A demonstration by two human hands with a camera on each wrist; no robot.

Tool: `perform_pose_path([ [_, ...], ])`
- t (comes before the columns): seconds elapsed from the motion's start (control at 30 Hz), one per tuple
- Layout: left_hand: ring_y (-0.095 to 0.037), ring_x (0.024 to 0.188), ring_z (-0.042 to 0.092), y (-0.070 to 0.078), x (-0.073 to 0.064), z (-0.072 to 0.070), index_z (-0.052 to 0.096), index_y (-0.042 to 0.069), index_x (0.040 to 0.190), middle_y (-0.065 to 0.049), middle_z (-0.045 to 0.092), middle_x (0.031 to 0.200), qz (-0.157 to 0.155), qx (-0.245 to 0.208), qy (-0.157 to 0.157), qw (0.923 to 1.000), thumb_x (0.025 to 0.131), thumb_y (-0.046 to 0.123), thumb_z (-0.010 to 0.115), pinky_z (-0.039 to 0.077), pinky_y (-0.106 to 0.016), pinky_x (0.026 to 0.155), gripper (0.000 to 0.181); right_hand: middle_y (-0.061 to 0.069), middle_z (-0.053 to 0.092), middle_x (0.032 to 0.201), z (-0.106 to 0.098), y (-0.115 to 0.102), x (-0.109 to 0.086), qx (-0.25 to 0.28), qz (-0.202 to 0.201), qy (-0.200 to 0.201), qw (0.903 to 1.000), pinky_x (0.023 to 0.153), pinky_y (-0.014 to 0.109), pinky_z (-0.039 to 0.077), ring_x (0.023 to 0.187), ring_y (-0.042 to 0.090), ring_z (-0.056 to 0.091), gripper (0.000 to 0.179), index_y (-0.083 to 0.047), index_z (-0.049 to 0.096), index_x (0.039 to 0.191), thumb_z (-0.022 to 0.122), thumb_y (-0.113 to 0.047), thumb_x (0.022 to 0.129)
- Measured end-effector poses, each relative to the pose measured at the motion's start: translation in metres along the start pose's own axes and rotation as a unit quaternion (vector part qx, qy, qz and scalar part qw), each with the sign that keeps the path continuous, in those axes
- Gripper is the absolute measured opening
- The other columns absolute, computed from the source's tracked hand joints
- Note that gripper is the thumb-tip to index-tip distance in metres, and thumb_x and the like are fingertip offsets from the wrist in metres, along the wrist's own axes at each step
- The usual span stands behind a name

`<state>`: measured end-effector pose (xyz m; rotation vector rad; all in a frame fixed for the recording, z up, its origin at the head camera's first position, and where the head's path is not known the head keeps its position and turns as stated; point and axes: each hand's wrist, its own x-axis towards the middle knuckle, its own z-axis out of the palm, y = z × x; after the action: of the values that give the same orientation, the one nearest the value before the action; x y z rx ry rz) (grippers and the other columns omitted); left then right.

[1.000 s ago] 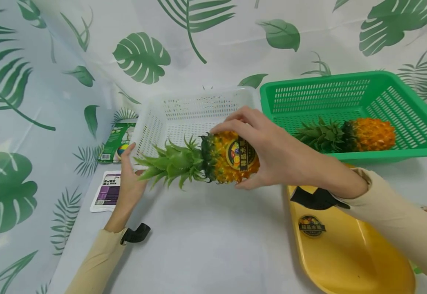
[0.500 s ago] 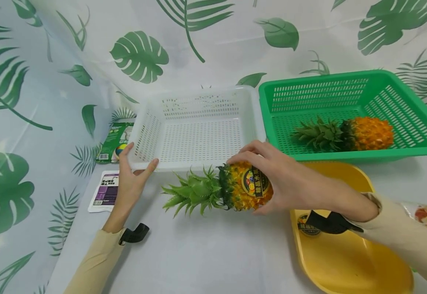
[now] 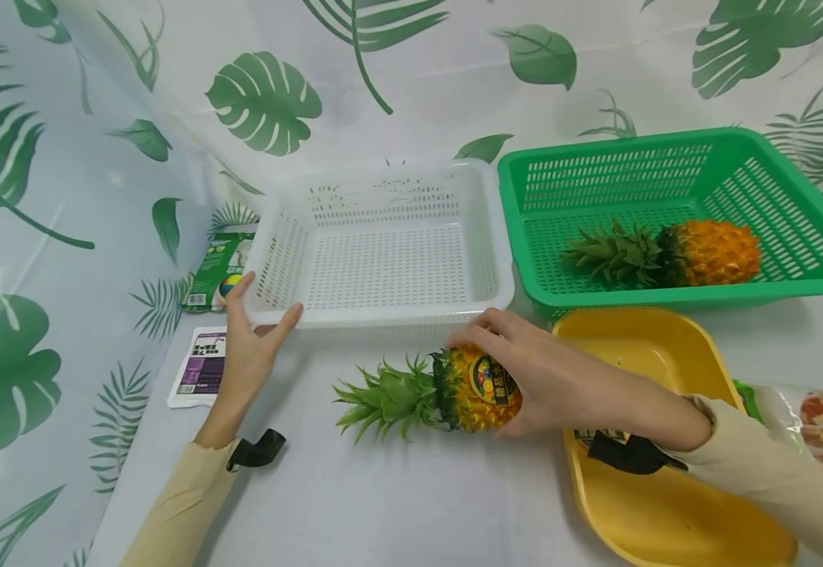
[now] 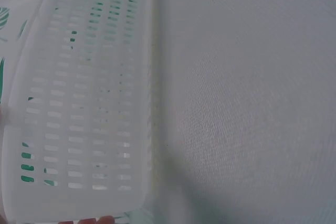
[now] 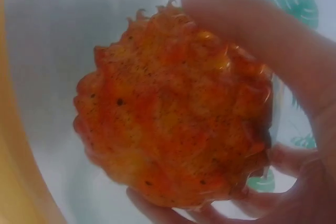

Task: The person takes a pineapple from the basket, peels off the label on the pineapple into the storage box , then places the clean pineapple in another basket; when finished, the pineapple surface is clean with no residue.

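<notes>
My right hand [image 3: 524,358] grips a pineapple [image 3: 478,386] with a black round label, thumb and fingers round its orange body. Its green leafy crown [image 3: 390,398] points left, low over the table in front of the white basket [image 3: 390,315]. The right wrist view shows the bumpy base of that pineapple [image 5: 173,108] inside the curved fingers. At the basket's front left corner my left hand [image 3: 251,346] holds on, thumb on the front rim and fingers along the left side. Fingertips [image 4: 100,220] show beside the basket wall [image 4: 79,114] in the left wrist view.
A green basket [image 3: 709,298] at the back right holds another pineapple [image 3: 712,252] on its side. In front of it lies a yellow tray [image 3: 673,496] under my right forearm. Packages flank the scene: green [image 3: 216,272], white-purple [image 3: 198,366], and clear [image 3: 801,417] at right.
My right hand has brought the pineapple from over the white basket's front down and slightly right, towards the table. My left hand stays at the basket's corner, its thumb now on the front rim.
</notes>
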<state>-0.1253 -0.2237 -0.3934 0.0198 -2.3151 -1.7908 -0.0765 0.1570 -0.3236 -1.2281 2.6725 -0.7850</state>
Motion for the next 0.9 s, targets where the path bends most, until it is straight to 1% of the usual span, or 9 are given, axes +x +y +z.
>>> perform_pose_path([
  [0.17,-0.034,0.136,0.051,-0.001,-0.001,0.000,0.020,0.007,0.163,-0.016,0.039,0.159,-0.001,0.005,0.002,1.0000,0.098,0.008,0.073,0.051,-0.014,0.088,0.084,0.007,0.055,0.129,0.010,0.001,0.000,0.006,0.005,0.009,0.9999,0.090,0.048,0.057,0.109,0.024,0.059,0.098,-0.012,0.054,0.140,0.106,-0.021,0.057],
  [0.27,-0.033,0.134,0.052,-0.001,0.000,0.001,0.020,0.007,0.163,-0.016,0.039,0.159,-0.001,0.008,-0.001,1.0000,0.098,0.010,0.073,0.051,-0.014,0.088,0.085,0.008,0.055,0.128,0.014,0.003,-0.002,0.004,0.016,0.018,0.9997,0.089,0.049,0.057,0.108,0.026,0.060,0.099,-0.011,0.055,0.140,0.106,-0.020,0.056],
  [0.47,-0.032,0.136,0.051,-0.001,0.001,0.002,0.019,0.006,0.163,-0.015,0.039,0.159,0.006,0.015,-0.006,0.9999,0.099,0.011,0.074,0.051,-0.015,0.089,0.085,0.014,0.056,0.131,0.019,0.008,-0.003,0.012,0.042,0.020,0.9988,0.091,0.054,0.056,0.112,0.033,0.060,0.099,-0.008,0.054,0.142,0.106,-0.021,0.058],
  [0.63,-0.032,0.138,0.050,-0.001,0.001,0.001,0.019,0.006,0.163,-0.015,0.039,0.160,0.009,0.016,-0.007,0.9998,0.099,0.010,0.073,0.051,-0.016,0.091,0.084,0.015,0.056,0.131,0.020,0.011,-0.001,0.017,0.053,0.019,0.9983,0.092,0.056,0.054,0.113,0.034,0.059,0.099,-0.007,0.054,0.144,0.105,-0.023,0.060],
  [0.77,-0.031,0.139,0.048,0.000,0.001,0.000,0.019,0.006,0.163,-0.015,0.038,0.160,0.003,0.013,-0.007,0.9999,0.099,0.010,0.072,0.050,-0.018,0.094,0.084,0.016,0.055,0.131,0.020,0.010,0.001,0.016,0.059,0.015,0.9980,0.093,0.057,0.054,0.113,0.034,0.058,0.099,-0.007,0.053,0.144,0.105,-0.026,0.062],
  [0.9,-0.030,0.142,0.045,0.001,0.000,-0.003,0.016,0.009,0.164,-0.014,0.035,0.162,-0.009,0.005,-0.018,0.9998,0.100,0.008,0.071,0.048,-0.019,0.098,0.084,0.015,0.055,0.130,0.019,0.008,0.002,0.019,0.063,0.008,0.9978,0.092,0.056,0.054,0.111,0.034,0.058,0.098,-0.007,0.053,0.144,0.104,-0.027,0.062],
])
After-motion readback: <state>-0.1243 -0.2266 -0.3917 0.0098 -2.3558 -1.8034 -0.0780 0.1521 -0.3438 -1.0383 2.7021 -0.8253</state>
